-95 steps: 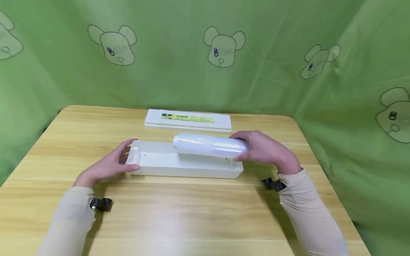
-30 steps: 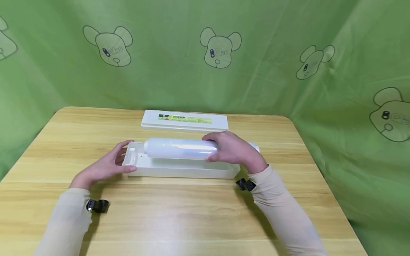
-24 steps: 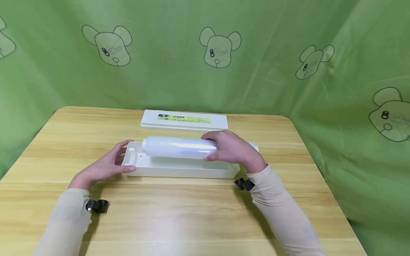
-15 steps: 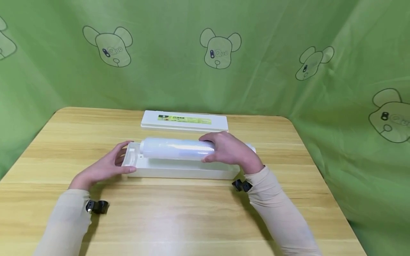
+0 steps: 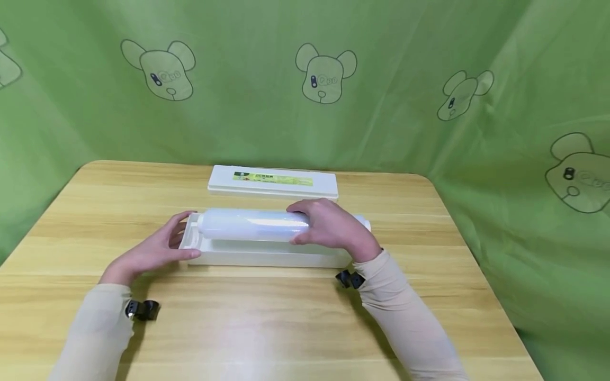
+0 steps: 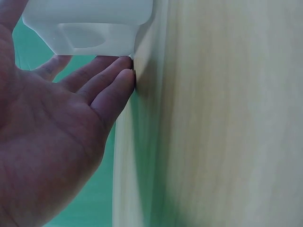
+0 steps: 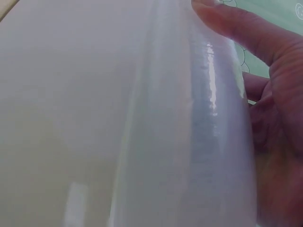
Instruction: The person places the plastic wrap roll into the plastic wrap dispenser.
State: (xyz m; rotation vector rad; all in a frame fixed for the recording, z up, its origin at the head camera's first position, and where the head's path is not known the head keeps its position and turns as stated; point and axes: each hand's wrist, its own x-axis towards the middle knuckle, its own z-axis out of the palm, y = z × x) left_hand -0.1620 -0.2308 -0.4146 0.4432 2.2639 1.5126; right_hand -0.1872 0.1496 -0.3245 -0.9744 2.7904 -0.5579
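Observation:
A roll of cling film (image 5: 250,224) lies lengthwise over the long white plastic box (image 5: 267,257), tilted a little, its right end jutting past the box. My right hand (image 5: 329,225) grips the roll right of its middle, thumb in front and fingers over the back. In the right wrist view the film (image 7: 213,123) shines close to the camera, with the thumb pressed on it. My left hand (image 5: 152,248) holds the left end of the box between thumb and fingers. The left wrist view has those fingers by the box's end wall (image 6: 90,38).
Behind the box lies a white lid (image 5: 274,189) with a green and yellow label. Both stand on a wooden table (image 5: 267,317). A green curtain (image 5: 248,116) with printed bear heads hangs round the back and sides.
The right hand has carried the cling film roll left along the box, so its left end is now over the box's left end. The left hand has kept its hold on the box.

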